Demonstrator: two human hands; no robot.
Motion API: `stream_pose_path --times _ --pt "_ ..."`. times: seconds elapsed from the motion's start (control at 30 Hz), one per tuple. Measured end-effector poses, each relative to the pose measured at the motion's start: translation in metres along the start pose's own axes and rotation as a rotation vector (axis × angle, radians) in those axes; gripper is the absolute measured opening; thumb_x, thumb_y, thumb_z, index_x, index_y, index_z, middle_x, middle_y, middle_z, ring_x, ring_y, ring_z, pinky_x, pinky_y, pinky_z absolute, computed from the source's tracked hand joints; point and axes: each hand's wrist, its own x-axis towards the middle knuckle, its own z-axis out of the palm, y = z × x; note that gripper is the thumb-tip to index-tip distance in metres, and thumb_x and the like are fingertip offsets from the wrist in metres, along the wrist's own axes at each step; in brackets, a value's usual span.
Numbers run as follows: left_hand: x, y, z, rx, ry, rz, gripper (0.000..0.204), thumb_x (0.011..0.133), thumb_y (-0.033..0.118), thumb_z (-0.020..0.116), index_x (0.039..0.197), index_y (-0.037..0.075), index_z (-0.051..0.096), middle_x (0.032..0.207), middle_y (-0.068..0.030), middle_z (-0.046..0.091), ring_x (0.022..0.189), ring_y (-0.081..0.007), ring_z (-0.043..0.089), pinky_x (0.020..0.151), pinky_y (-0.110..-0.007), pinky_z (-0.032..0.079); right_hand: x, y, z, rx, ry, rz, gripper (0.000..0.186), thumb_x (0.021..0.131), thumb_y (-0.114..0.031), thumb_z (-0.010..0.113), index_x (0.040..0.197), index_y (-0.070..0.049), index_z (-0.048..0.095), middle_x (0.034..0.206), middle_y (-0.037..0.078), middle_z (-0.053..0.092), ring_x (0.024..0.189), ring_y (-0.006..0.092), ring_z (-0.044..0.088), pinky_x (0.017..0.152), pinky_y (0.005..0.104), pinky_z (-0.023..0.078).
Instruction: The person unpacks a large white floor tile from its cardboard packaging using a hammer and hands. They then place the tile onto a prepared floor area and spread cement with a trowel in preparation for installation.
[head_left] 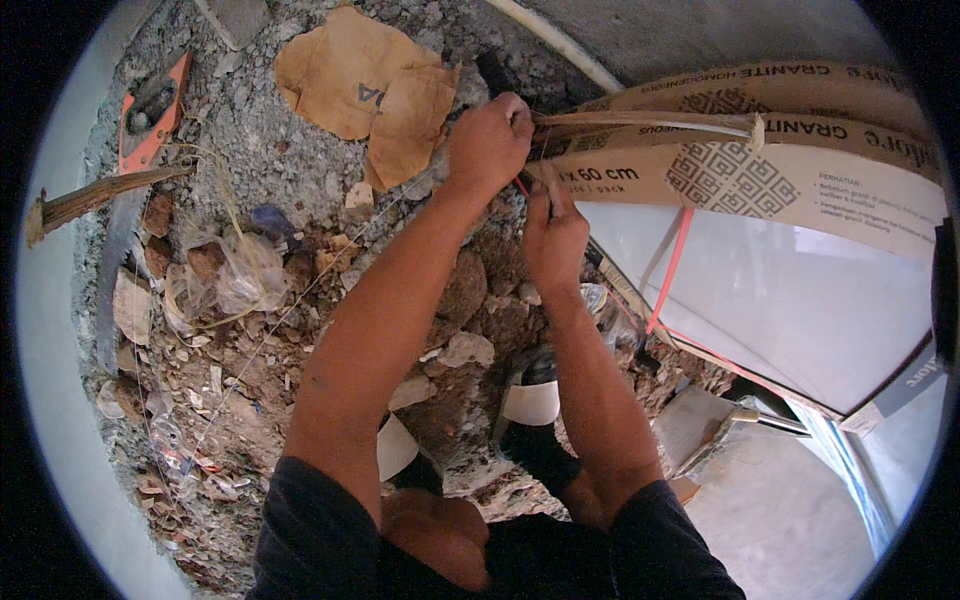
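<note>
Both my hands are together at the near left corner of a cardboard tile box (620, 165), whose white tile face (760, 270) shows below the printed edge. My left hand (490, 145) is closed at the corner's upper side; what its fingers hold is hidden. Just below it, my right hand (555, 235) is also closed, fingertips against the cardboard. A bit of red shows between the hands, like the red strap (672, 270) around the box. A thin wooden stick (650, 119) reaches right from beside my left hand, along the box top. A dark flat piece (492, 75) pokes out beyond that hand.
A hand saw with an orange handle (155, 115) leans by the left wall, near a wooden stake (110, 195). Torn brown paper (365, 90) lies on rubble. Clear plastic (245, 275), stones and a taut string (280, 340) lie left. A pale pipe (555, 40) runs behind.
</note>
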Motion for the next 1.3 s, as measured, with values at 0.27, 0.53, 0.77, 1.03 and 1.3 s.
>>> stream_pose_path --times 0.27,0.53,0.77,1.03,1.3 --pt "0.004 -0.006 -0.001 -0.039 -0.091 -0.023 0.018 0.082 0.02 0.06 0.091 0.006 0.065 0.079 -0.0179 0.066 0.076 -0.0378 0.064 0.067 -0.045 0.05 -0.007 -0.001 0.003 0.006 -0.063 0.104 0.03 0.089 -0.006 0.051 0.118 -0.003 0.059 0.109 0.025 0.063 0.102 0.0368 0.062 0.087 0.0388 0.047" --pt "-0.032 -0.004 -0.017 -0.18 -0.154 -0.215 0.022 0.083 0.021 0.058 0.093 0.003 0.063 0.085 -0.0193 0.065 0.079 -0.0386 0.062 0.071 -0.045 0.049 -0.007 0.001 0.003 0.048 -0.046 0.028 0.03 0.088 -0.006 0.051 0.116 -0.003 0.062 0.113 0.023 0.062 0.104 0.0349 0.062 0.089 0.0375 0.046" --pt "-0.024 -0.013 -0.017 -0.138 -0.126 -0.089 0.02 0.082 0.019 0.057 0.091 0.002 0.062 0.083 -0.0192 0.064 0.078 -0.038 0.062 0.071 -0.044 0.048 -0.011 -0.007 0.004 -0.047 -0.102 0.055 0.032 0.088 -0.005 0.05 0.119 -0.005 0.061 0.107 0.024 0.063 0.097 0.0336 0.064 0.083 0.0371 0.048" --pt "-0.011 -0.011 -0.001 -0.202 -0.16 -0.097 0.019 0.081 0.018 0.059 0.089 0.002 0.062 0.08 -0.0188 0.064 0.08 -0.0364 0.063 0.07 -0.044 0.049 -0.028 -0.027 -0.001 0.127 -0.232 0.136 0.033 0.089 -0.006 0.049 0.12 -0.003 0.06 0.104 0.023 0.064 0.092 0.0283 0.065 0.08 0.0337 0.048" --pt "-0.021 -0.015 -0.01 -0.404 -0.174 -0.224 0.02 0.08 0.018 0.06 0.087 -0.001 0.062 0.081 -0.0181 0.065 0.077 -0.0319 0.064 0.068 -0.04 0.049 -0.026 -0.033 -0.008 0.227 -0.238 0.146 0.033 0.088 -0.006 0.048 0.119 0.0 0.06 0.109 0.02 0.065 0.096 0.023 0.064 0.084 0.0323 0.047"
